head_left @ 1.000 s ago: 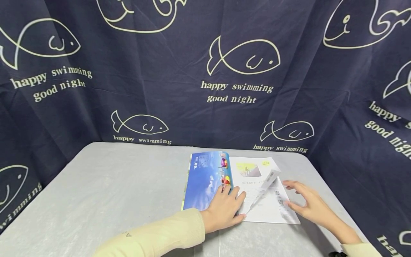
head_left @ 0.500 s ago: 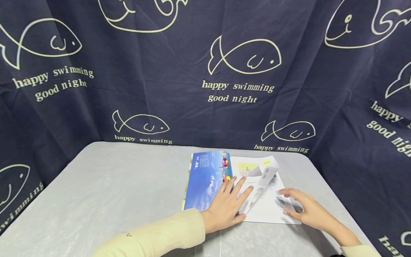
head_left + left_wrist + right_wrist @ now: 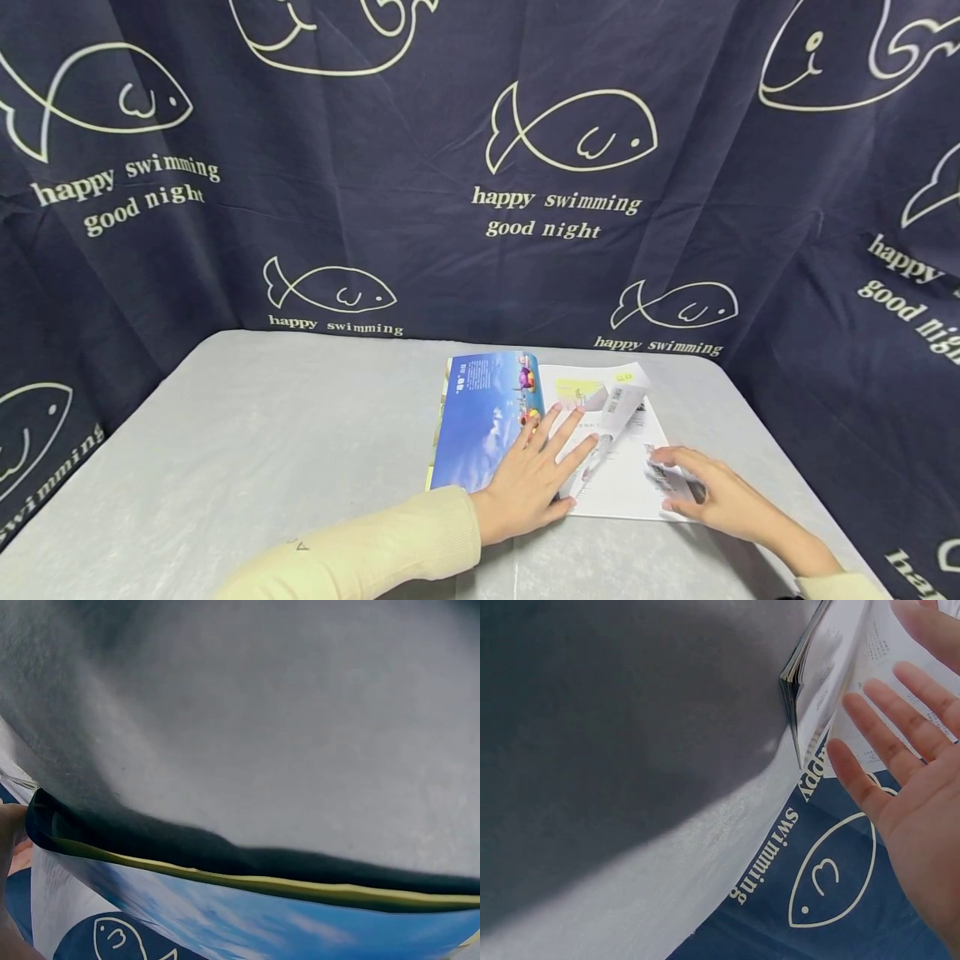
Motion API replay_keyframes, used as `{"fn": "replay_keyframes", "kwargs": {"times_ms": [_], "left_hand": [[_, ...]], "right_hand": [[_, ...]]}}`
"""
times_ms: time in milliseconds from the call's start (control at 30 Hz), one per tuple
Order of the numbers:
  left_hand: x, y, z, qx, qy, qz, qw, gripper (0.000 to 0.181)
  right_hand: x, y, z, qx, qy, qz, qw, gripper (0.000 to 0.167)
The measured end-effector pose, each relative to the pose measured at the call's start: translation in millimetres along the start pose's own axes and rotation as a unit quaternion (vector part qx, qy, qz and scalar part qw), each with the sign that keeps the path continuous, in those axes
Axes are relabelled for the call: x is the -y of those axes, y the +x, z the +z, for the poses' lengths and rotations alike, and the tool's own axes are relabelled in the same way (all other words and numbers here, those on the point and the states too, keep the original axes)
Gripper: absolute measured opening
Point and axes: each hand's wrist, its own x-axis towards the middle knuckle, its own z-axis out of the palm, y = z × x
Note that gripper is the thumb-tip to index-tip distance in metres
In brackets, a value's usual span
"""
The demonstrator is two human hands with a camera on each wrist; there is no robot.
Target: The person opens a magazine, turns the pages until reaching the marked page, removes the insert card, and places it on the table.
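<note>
An open magazine (image 3: 480, 425) lies on the table, its blue sky page on the left and white printed pages on the right. My left hand (image 3: 528, 475) rests spread across the fold, fingers straight, partly covering both sides. A loose leaf (image 3: 618, 408) curls up diagonally over the white pages, between my two hands. At the right edge of the magazine is my right hand (image 3: 723, 496), thumb and fingers apart with nothing pinched. The right wrist view shows that hand's fingers (image 3: 877, 727) extended in front of the printed paper. The left wrist view catches the bent blue page (image 3: 300, 915).
A grey cloth-covered table (image 3: 300, 433) extends left of the magazine. Dark blue curtains (image 3: 420, 167) printed with fish and lettering stand behind and at both sides.
My left fingers have spread and slid rightward over the white pages. My right hand has shifted slightly left and down, onto the page edge. The curled leaf has tilted further over.
</note>
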Motion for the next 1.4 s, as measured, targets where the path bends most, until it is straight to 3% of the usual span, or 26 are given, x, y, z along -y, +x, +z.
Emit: {"fn": "replay_keyframes", "kwargs": {"times_ms": [567, 1000, 1400], "left_hand": [[3.2, -1.1, 3.7, 0.0, -0.003, 0.015, 0.9999, 0.072], [6.5, -4.6, 3.5, 0.006, -0.022, 0.024, 0.9994, 0.059], [9.6, -7.6, 3.5, 0.05, -0.026, 0.02, 0.9982, 0.057]], "right_hand": [[-5.7, -11.7, 5.6, 0.018, 0.001, -0.01, 0.9998, 0.064], [-6.9, -12.6, 6.5, 0.025, -0.011, -0.011, 0.9996, 0.058], [-7.8, -12.4, 5.3, 0.039, -0.021, -0.009, 0.999, 0.052]]}}
